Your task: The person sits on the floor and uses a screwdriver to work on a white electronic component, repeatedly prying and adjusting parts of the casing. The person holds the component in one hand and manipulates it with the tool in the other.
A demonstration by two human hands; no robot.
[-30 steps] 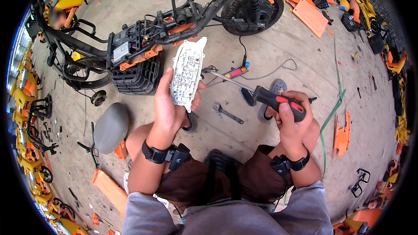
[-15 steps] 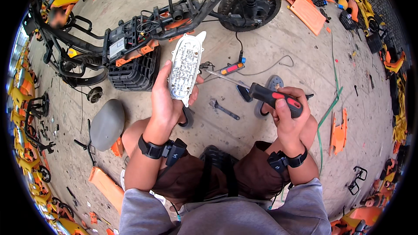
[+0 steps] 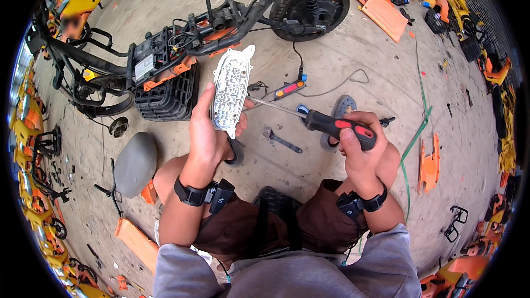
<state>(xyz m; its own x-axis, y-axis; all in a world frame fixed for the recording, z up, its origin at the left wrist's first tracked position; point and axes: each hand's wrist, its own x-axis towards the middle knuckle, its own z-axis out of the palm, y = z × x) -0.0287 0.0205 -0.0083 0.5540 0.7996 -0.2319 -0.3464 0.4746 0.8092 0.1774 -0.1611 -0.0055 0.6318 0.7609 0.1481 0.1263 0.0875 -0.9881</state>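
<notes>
White-rimmed and clear-faced, an elongated lamp unit (image 3: 231, 91) is held up above the floor (image 3: 309, 172) in the left hand (image 3: 205, 132), left of the middle of the view. It is grasped toward its near end: the thumb is laid along the left edge and fingertips show at the right edge, the remaining finger surfaces being hidden behind. Its long axis is directed away from the wearer, the far, pointed end leaning slightly to the right. By the right hand (image 3: 361, 142), a screwdriver (image 3: 335, 127) with a black-and-red handle is gripped. The shaft (image 3: 279, 108) is aimed leftward and slightly away, crosswise to the lamp's long axis, and its tip is set at the right edge, about midway along. Whether tip and edge are touching or only just beside each other cannot be told. From the right hand, the lamp lies to the left and farther out, well apart; the left hand is the nearer. On the left wrist unit (image 3: 221, 194) a pale mark is borne, with a smaller one on the right wrist unit (image 3: 351, 204). On the black vehicle frame (image 3: 257, 17), a box is fitted with a pale label (image 3: 145, 67), its print too small to be read. No brand can be made out on lamp or handle.
</notes>
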